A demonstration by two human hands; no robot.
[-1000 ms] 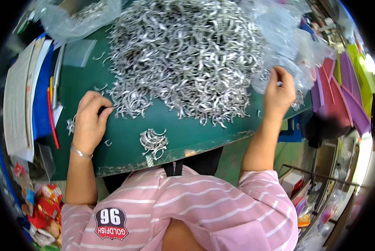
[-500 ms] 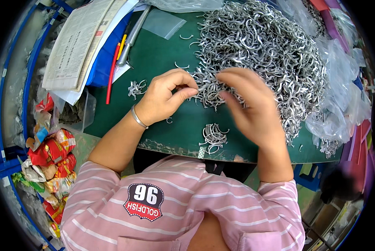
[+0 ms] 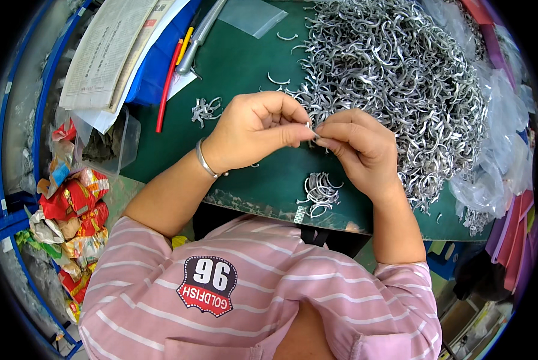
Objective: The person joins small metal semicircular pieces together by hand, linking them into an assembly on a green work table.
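My left hand (image 3: 258,127) and my right hand (image 3: 360,147) meet above the green tabletop (image 3: 179,150), in front of a big heap of small curved silver metal pieces (image 3: 395,78). Thumb and fingers of both pinch one small curved metal piece (image 3: 314,133) between them; the fingertips cover most of it. Below the hands, near the table's front edge, lies a small group of curved pieces (image 3: 320,191). Left of my left hand is another little cluster of pieces (image 3: 206,111). A few single pieces (image 3: 279,79) lie beyond my left hand.
Far left are a red pencil (image 3: 169,87), a grey-handled tool (image 3: 202,37) and papers (image 3: 104,57) over a blue tray (image 3: 161,60). A clear plastic bag (image 3: 257,15) lies at the back. Crumpled plastic (image 3: 491,144) borders the heap on the right. A clear bin (image 3: 125,141) stands beside the table.
My right hand has come left and down to meet my left hand, and its fingers have closed on the small curved piece. My left hand has shifted slightly right.
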